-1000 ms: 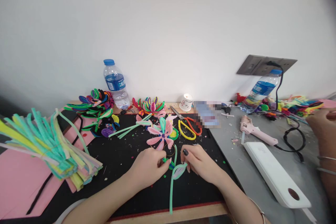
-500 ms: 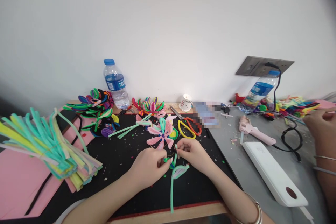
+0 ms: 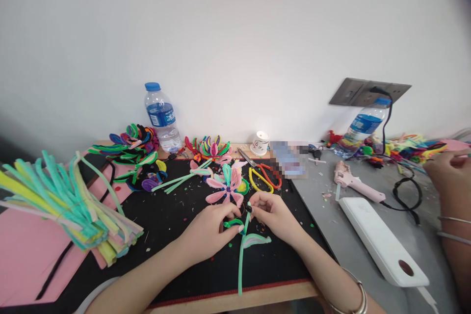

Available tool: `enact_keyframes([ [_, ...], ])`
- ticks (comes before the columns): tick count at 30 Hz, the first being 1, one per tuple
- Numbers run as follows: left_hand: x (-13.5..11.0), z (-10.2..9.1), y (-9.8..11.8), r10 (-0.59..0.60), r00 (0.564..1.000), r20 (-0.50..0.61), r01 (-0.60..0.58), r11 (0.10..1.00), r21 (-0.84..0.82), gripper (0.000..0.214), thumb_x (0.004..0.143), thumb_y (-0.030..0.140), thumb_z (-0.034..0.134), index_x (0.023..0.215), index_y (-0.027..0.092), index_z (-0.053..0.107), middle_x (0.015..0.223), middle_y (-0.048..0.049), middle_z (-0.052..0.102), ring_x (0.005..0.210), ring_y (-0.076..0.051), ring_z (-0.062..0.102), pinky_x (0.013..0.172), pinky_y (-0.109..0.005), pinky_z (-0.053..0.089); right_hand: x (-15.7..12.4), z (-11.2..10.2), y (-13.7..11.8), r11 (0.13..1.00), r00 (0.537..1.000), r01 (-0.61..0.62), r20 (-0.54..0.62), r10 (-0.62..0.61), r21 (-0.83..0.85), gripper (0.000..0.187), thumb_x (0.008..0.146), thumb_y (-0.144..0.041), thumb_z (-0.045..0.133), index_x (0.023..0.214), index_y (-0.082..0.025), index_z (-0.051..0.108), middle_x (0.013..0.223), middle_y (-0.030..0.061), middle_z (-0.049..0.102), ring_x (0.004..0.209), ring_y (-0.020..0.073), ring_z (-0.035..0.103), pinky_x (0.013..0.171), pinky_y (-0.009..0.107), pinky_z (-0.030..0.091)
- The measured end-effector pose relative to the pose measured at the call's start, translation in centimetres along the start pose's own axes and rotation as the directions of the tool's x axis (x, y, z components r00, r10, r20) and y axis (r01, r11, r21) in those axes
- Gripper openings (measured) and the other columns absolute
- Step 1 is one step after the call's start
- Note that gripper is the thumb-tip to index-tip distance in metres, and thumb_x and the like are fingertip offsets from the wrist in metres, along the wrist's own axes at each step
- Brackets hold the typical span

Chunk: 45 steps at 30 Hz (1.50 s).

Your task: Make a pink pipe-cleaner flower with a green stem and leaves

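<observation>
A pink pipe-cleaner flower with a light green stem lies on the black mat. My left hand is closed, pinching a small dark green leaf loop beside the stem. My right hand is closed too, its fingertips pinching the stem just below the flower head. A pale green and pink leaf sticks out from the stem under my right hand.
A bundle of green and yellow pipe cleaners lies at left on pink sheets. Finished flowers, a water bottle, scissors and a small cup stand behind. A pink glue gun, white box and another person's hand are at right.
My right hand has moved up from the leaf to the stem top near the flower. The pale leaf now lies uncovered, and my left hand has shifted slightly with the green loop.
</observation>
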State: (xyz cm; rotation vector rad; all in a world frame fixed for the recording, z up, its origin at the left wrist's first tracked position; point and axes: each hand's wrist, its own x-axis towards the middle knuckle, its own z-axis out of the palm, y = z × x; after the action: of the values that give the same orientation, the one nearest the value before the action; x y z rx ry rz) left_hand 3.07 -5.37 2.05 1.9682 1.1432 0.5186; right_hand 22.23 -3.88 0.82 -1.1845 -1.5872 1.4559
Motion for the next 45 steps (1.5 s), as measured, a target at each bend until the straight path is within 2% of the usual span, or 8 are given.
enact_keyframes([
  [6, 0.3, 0.0, -0.2, -0.029, 0.997, 0.065, 0.032, 0.998, -0.051, 0.014, 0.076, 0.028, 0.055, 0.084, 0.017, 0.06, 0.07, 0.0025, 0.056, 0.052, -0.008, 0.043, 0.049, -0.02, 0.031, -0.2, -0.2, -0.2, 1.0, 1.0, 0.007, 0.016, -0.007, 0.004, 0.018, 0.075, -0.032, 0.059, 0.077, -0.016, 0.052, 0.063, -0.0023, 0.056, 0.054, 0.0082, 0.05, 0.049, 0.02, 0.036],
  [9, 0.3, 0.2, -0.5, -0.027, 0.998, 0.053, 0.03, 0.998, -0.055, 0.011, 0.076, 0.026, 0.054, 0.08, 0.017, 0.058, 0.069, 0.003, 0.054, 0.052, -0.008, 0.042, 0.048, -0.02, 0.029, -0.8, -0.8, -0.7, 0.986, 0.995, 0.012, 0.101, 0.005, -0.168, 0.026, 0.068, -0.034, 0.067, 0.082, -0.016, 0.053, 0.067, -0.0033, 0.055, 0.053, 0.0072, 0.045, 0.048, 0.019, 0.033],
  [12, 0.2, 0.2, -0.5, -0.032, 0.998, 0.056, 0.035, 0.997, -0.062, 0.01, 0.075, 0.025, 0.054, 0.08, 0.017, 0.058, 0.069, 0.003, 0.054, 0.051, -0.008, 0.042, 0.048, -0.02, 0.029, -1.5, -1.4, -1.3, 0.904, 0.97, 0.1, 0.244, 0.005, -0.415, 0.035, 0.055, -0.03, 0.076, 0.08, -0.016, 0.057, 0.069, -0.0048, 0.053, 0.056, 0.0069, 0.042, 0.048, 0.018, 0.03],
  [14, 0.2, 0.2, -0.5, -0.033, 0.998, 0.06, 0.036, 0.997, -0.064, 0.009, 0.075, 0.024, 0.054, 0.08, 0.017, 0.057, 0.069, 0.0033, 0.054, 0.051, -0.008, 0.042, 0.048, -0.02, 0.029, -1.8, -1.5, -1.6, 0.834, 0.956, 0.167, 0.295, -0.006, -0.526, 0.031, 0.052, -0.023, 0.077, 0.076, -0.016, 0.059, 0.069, -0.0053, 0.051, 0.059, 0.0072, 0.042, 0.05, 0.018, 0.03],
  [17, 0.1, 0.2, -0.4, -0.026, 0.998, 0.049, 0.03, 0.997, -0.069, 0.007, 0.075, 0.023, 0.053, 0.078, 0.017, 0.055, 0.068, 0.0039, 0.052, 0.05, -0.007, 0.041, 0.048, -0.02, 0.029, -1.9, -1.4, -1.7, 0.77, 0.95, 0.217, 0.311, -0.025, -0.6, 0.013, 0.06, -0.012, 0.066, 0.068, -0.016, 0.057, 0.064, -0.0059, 0.048, 0.056, 0.0066, 0.04, 0.051, 0.018, 0.029],
  [26, 0.0, 0.2, -0.7, -0.026, 0.999, 0.029, 0.032, 0.97, -0.239, 0.005, 0.078, 0.021, 0.05, 0.077, 0.018, 0.047, 0.062, 0.0052, 0.047, 0.044, -0.006, 0.045, 0.043, -0.018, 0.032, -1.9, -1.1, -1.9, 0.83, 0.959, 0.208, 0.273, -0.07, -0.518, 0.005, 0.072, -0.012, 0.055, 0.073, -0.017, 0.054, 0.064, -0.0049, 0.05, 0.057, 0.0072, 0.042, 0.052, 0.018, 0.031],
  [34, 0.1, 0.1, -0.3, -0.022, 0.998, 0.062, 0.054, 0.807, -0.588, 0.014, 0.078, 0.023, 0.053, 0.078, 0.018, 0.04, 0.071, 0.0033, 0.048, 0.049, -0.006, 0.045, 0.042, -0.02, 0.047, -1.8, -1.0, -1.8, 0.9, 0.981, 0.148, 0.173, -0.082, -0.409, 0.007, 0.074, -0.011, 0.053, 0.077, -0.017, 0.054, 0.067, -0.0041, 0.05, 0.058, 0.0076, 0.04, 0.051, 0.019, 0.03],
  [45, 0.3, -0.1, -0.6, 0.001, 1.0, -0.018, -0.014, 0.673, -0.74, 0.019, 0.076, 0.024, 0.06, 0.08, 0.017, 0.043, 0.076, 0.0031, 0.053, 0.044, -0.002, 0.044, 0.044, -0.018, 0.043, -1.6, -0.5, -0.9, 0.979, 0.992, 0.111, 0.082, -0.098, -0.174, 0.003, 0.075, -0.015, 0.053, 0.076, -0.017, 0.051, 0.066, -0.0037, 0.047, 0.056, 0.0074, 0.039, 0.05, 0.019, 0.031],
])
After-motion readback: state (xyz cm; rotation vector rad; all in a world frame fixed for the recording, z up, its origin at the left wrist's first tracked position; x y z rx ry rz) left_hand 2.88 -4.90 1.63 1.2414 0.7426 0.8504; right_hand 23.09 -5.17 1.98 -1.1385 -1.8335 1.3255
